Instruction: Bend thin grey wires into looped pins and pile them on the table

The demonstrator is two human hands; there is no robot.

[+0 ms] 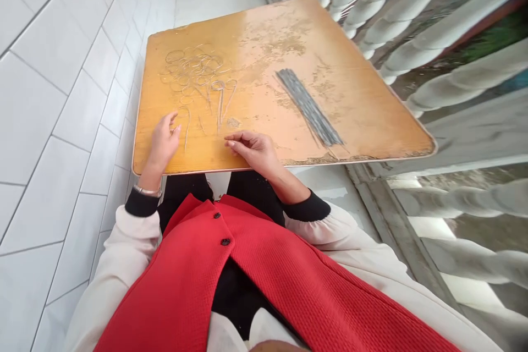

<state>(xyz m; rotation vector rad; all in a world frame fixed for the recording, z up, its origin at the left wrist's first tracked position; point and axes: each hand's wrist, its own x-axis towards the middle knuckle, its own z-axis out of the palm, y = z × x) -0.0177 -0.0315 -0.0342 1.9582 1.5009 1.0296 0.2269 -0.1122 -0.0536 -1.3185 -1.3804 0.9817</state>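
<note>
My left hand point(163, 142) rests on the near left part of a worn wooden board point(264, 38), its fingers loosely curled and apart, holding nothing, just left of a bent wire piece point(186, 124). My right hand point(252, 148) lies near the front edge with fingers pressed together and pointing left; whether it pinches a wire I cannot make out. A heap of bent wire loops point(193, 71) lies at the far left of the board. A bundle of straight grey wires point(309, 107) lies diagonally on the right half.
A white tiled wall point(61, 93) runs along the left. A white balustrade point(412, 22) stands to the right and beyond the board. My red vest point(231, 275) and black trousers fill the bottom of the view.
</note>
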